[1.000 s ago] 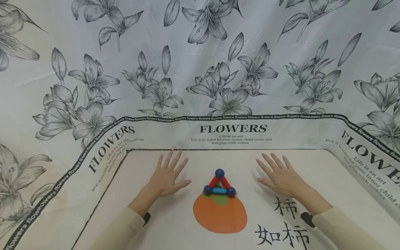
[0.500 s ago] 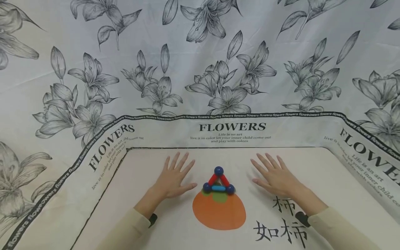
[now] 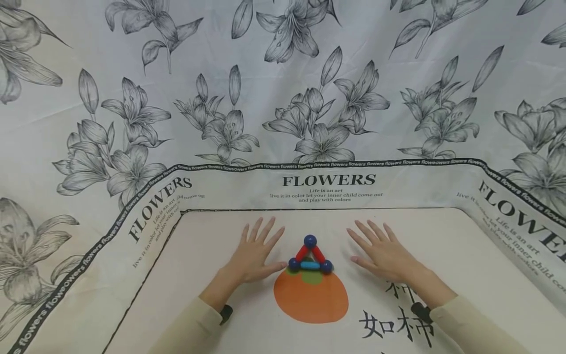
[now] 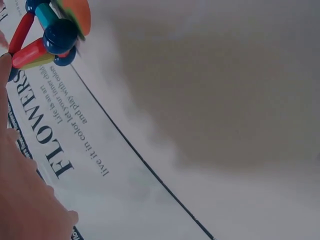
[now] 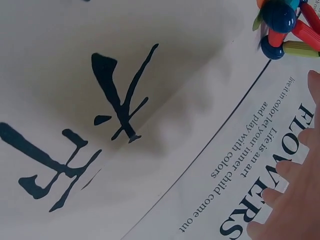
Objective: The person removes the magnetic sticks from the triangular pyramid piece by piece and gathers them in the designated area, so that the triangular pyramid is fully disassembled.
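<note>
A structure of magnetic rods and balls (image 3: 310,265) stands at the middle of the table, with dark blue balls, red rods and a light blue rod forming a triangle from above. Lower balls and a yellow-green rod (image 5: 301,48) show beneath in the right wrist view. To its left my left hand (image 3: 257,253) spreads its straight fingers, thumb tip close beside the left ball; whether they touch I cannot tell. My right hand (image 3: 383,251), fingers also spread, lies off to the right, apart from the structure. Neither hand holds anything.
The pale tablecloth (image 3: 212,236) bears a printed orange persimmon (image 3: 311,297) in front of the structure and black characters (image 3: 395,327) at the front right. Behind the table hangs a white cloth (image 3: 247,44) with grey flowers and a "FLOWERS" border.
Both hands have moved inward toward the structure, the left one rightward and the right one leftward, fingers still spread. The structure stays in place.
</note>
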Tool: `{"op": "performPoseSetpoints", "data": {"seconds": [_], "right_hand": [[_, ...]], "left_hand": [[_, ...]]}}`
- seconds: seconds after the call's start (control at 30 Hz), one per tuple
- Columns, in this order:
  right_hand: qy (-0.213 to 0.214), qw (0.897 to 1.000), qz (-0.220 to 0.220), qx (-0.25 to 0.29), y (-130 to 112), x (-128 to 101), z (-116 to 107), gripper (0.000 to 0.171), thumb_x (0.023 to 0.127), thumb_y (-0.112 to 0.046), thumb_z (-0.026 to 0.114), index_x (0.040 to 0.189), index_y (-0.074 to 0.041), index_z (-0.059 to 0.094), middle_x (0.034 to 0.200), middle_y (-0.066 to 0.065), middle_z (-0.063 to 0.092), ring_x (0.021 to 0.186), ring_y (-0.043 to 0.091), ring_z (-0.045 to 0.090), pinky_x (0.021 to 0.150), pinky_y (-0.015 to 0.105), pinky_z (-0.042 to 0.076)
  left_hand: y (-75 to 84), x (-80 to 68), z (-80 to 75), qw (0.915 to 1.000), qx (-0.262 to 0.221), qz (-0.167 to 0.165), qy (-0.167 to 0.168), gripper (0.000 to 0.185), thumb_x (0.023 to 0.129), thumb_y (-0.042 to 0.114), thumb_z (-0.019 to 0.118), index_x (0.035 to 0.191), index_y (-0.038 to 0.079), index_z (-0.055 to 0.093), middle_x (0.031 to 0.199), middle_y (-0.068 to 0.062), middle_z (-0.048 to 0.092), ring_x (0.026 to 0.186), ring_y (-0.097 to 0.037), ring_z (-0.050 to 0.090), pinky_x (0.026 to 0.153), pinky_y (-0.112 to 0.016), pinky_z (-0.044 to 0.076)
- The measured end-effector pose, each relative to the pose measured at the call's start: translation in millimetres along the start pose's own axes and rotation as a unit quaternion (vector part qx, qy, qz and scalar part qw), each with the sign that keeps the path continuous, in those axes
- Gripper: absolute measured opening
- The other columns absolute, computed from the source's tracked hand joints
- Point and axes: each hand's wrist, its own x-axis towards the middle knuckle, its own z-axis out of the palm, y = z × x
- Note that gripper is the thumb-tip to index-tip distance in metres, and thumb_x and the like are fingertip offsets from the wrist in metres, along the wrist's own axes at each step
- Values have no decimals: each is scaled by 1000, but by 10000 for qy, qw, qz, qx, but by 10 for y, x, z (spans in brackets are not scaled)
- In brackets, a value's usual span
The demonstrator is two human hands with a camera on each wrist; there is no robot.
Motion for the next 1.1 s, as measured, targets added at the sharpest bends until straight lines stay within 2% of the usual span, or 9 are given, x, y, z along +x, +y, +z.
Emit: {"op": "performPoseSetpoints", "data": {"seconds": [0.17,0.3,0.43,0.57,0.77,0.93,1.1], "right_hand": [[248,9992,-93,287,-35,14,28,70,101,-51,57,159,-15,38,164,20,29,150,49,22,117,70,11],[219,9983,-131,527,-58,44,51,72,100,-48,60,159,-14,36,164,21,29,149,49,24,117,70,13],[176,9957,-169,894,-123,78,63,74,98,-40,67,158,-11,36,163,22,30,146,49,30,115,69,22],[144,9917,-106,1272,-204,84,92,73,96,-36,70,158,-11,38,162,22,33,144,47,35,113,67,30],[102,9821,110,1876,-312,109,106,67,96,-34,71,153,-10,46,156,20,42,139,44,43,108,65,38],[129,9743,246,2234,-376,172,139,59,96,-31,72,146,-6,53,148,18,51,135,41,48,107,61,42],[223,9591,281,2809,-449,264,162,47,95,-25,73,135,-1,61,132,17,62,118,37,59,98,55,51]], "left_hand": [[51,41,32,9997,-245,19,53,90,93,74,48,165,28,18,173,-7,4,157,-39,1,119,-68,9],[79,78,45,9987,-506,0,77,93,91,73,53,165,30,16,173,-5,2,157,-39,4,119,-67,10],[99,103,52,9957,-916,-27,125,95,90,68,62,165,31,17,173,-4,4,157,-37,7,121,-64,12],[118,110,84,9888,-1476,-25,224,95,88,60,71,164,30,20,172,-3,10,156,-34,12,120,-62,18],[149,153,142,9702,-2392,-135,360,94,88,55,75,163,31,23,169,-1,18,154,-27,20,117,-60,29],[194,232,146,9463,-3179,-326,488,87,89,50,76,160,32,29,165,1,28,151,-23,28,115,-55,36],[227,333,174,9221,-3798,-204,720,69,94,38,74,153,22,42,153,-1,45,140,-21,45,112,-51,42]]}}
